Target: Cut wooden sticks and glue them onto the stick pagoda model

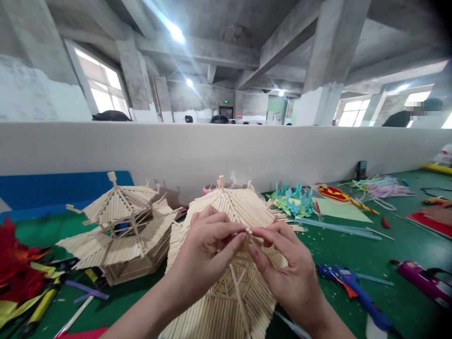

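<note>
In front of me stands a pavilion model (215,313) built of thin pale wooden sticks, with a ribbed, sloping roof. Both hands are over its upper roof. My left hand (210,242) pinches a short wooden stick piece (249,231) at a roof corner between thumb and index finger. From the other side, the fingertips of my right hand (289,263) close in on the same piece and touch it. The fingers partly hide it. To the left is a second, similar stick pavilion (122,205) with two tiers.
On the green table (339,310) at right lie a blue glue gun (353,282) and a purple glue gun (422,280). Blue paper flowers (293,200) stand behind. Red crafts (21,263) and tools sit at left. A white partition (176,146) runs along the back. Another person's hand (439,214) is far right.
</note>
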Motion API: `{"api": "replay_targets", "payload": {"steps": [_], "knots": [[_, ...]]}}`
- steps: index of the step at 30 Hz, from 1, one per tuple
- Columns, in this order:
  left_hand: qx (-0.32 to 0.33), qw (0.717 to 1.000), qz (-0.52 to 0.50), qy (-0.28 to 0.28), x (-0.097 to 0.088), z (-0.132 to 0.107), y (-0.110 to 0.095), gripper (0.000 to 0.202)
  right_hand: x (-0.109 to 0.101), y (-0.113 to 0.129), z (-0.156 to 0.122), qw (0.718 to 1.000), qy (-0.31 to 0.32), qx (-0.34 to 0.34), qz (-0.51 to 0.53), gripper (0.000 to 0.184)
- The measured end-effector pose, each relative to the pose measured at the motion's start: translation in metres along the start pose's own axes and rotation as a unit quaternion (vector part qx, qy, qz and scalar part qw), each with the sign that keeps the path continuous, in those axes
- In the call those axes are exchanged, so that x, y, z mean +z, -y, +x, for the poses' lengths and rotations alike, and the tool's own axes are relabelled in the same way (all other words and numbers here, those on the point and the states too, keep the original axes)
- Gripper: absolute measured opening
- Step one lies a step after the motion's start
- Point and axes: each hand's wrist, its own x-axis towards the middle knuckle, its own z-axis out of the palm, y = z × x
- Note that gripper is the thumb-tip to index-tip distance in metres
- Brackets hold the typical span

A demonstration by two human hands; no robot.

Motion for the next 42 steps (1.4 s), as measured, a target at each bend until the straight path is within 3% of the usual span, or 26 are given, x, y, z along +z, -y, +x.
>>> {"api": "replay_targets", "payload": {"steps": [9,22,42], "knots": [[0.041,0.995,0.069,-0.054,0.004,-0.017,-0.011,0.013,-0.002,0.003,-0.005,1.0,-0.006,0.004,-0.002,0.022],[-0.035,0.974,0.144,-0.169,0.027,-0.012,-0.023,0.007,-0.002,0.003,-0.008,0.999,-0.042,-0.011,-0.001,0.028],[-0.031,0.97,0.167,-0.175,0.033,-0.012,-0.021,0.012,-0.004,0.001,-0.008,0.999,-0.045,-0.004,-0.005,0.026]]}}
